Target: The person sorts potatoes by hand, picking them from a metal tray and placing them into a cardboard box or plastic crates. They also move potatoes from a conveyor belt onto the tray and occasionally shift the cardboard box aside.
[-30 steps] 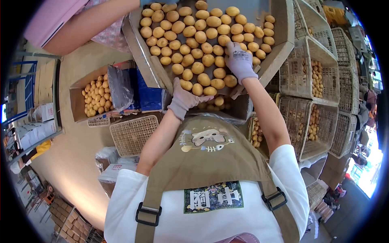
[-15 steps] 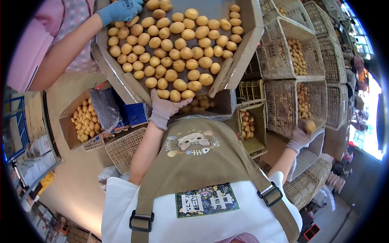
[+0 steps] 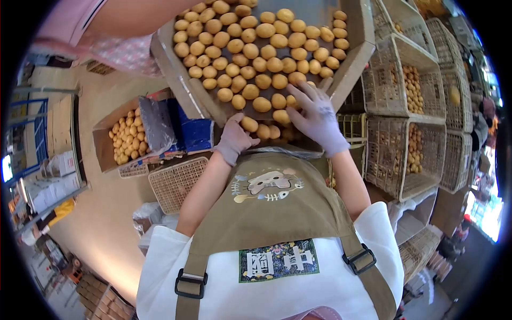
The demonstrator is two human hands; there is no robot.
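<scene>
In the head view the gloved left hand is curling against the round yellow fruits at the narrow lower mouth of the sorting tray, grip unclear, while the right hand is lying spread open on the fruits just right of it. The tray's slanted walls are hemming both hands in. Stacked crates are crowding the right, a cardboard box and a co-worker's arm the left.

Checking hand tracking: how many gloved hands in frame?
2. Left hand at the tray's near edge, on yellow produce; right hand spread over produce at its right corner. Co-worker's arm top left, hand cropped.
</scene>
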